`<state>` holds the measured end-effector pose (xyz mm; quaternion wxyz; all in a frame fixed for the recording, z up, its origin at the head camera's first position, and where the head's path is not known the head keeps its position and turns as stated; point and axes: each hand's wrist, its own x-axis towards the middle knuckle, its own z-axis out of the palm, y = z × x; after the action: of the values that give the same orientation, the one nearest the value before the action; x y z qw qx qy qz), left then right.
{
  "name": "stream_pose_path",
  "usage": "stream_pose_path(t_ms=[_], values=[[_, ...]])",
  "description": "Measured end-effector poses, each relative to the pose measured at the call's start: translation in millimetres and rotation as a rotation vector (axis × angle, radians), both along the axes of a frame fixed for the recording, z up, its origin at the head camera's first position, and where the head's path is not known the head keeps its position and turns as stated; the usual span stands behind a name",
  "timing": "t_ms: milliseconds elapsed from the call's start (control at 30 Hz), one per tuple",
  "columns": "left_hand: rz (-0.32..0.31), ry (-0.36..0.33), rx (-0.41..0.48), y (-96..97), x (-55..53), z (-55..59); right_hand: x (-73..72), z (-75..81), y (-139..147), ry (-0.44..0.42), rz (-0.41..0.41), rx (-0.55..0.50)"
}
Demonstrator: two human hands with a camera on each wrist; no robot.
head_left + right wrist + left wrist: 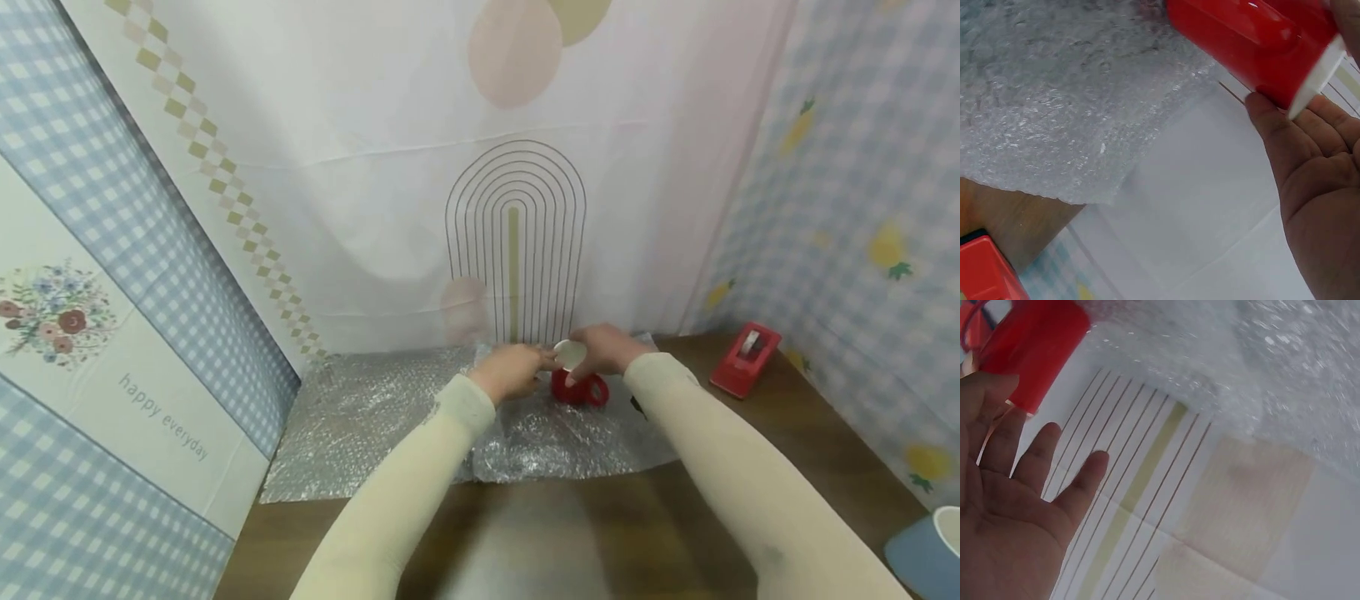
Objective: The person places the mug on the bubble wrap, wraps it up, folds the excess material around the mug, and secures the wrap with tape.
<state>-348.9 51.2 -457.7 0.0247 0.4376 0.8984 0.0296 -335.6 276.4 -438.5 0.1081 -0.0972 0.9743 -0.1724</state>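
A red mug [567, 388] with a pale inside stands on the bubble wrap [405, 417], its handle towards the right in the head view. My left hand [513, 371] is at the left of the rim. In the left wrist view its thumb lies against the mug's outside [1054, 344] and the forefinger goes behind the rim, while the other fingers stay loosely bent. From the right, my right hand [606, 350] holds the rim. The right wrist view shows its little finger against the red wall [1241, 37] and other fingers behind the white rim. The inside of the mug is hardly seen.
A red tape dispenser [746, 358] stands on the wooden table [817, 450] at the right. Part of a blue cup [918, 550] shows in the lower right corner. Patterned cloth hangings [375, 225] close in the back and both sides.
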Motion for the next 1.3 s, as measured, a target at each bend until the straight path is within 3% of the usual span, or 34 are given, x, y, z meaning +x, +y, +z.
stream_pose_path(t_ms=[133, 333, 567, 667, 933, 1100, 1300], values=[[0.035, -0.037, 0.019, 0.1, -2.9, -1.1, 0.1, 0.1, 4, 0.022, 0.033, -0.021], [0.084, -0.104, 0.029, 5.3, 2.8, -2.4, 3.2, -12.4, 34, -0.063, 0.012, -0.167], [0.134, -0.112, 0.008, 6.6, 6.6, -4.0, 9.8, -45.9, 105, -0.113, -0.291, -0.264], [0.132, -0.105, 0.014, 5.9, 5.9, -4.4, 13.8, -59.7, 124, -0.158, -0.382, -0.279], [0.087, -0.07, 0.049, 9.1, 2.5, -0.5, 10.5, -60.4, 133, -0.134, -0.536, -0.317], [0.08, -0.108, 0.058, 10.5, 2.9, -2.0, 11.5, -49.3, 129, -0.053, -0.528, -0.278], [0.106, -0.121, 0.078, 4.8, 3.1, -6.7, 4.8, -33.2, 115, 0.122, -0.355, -0.217]])
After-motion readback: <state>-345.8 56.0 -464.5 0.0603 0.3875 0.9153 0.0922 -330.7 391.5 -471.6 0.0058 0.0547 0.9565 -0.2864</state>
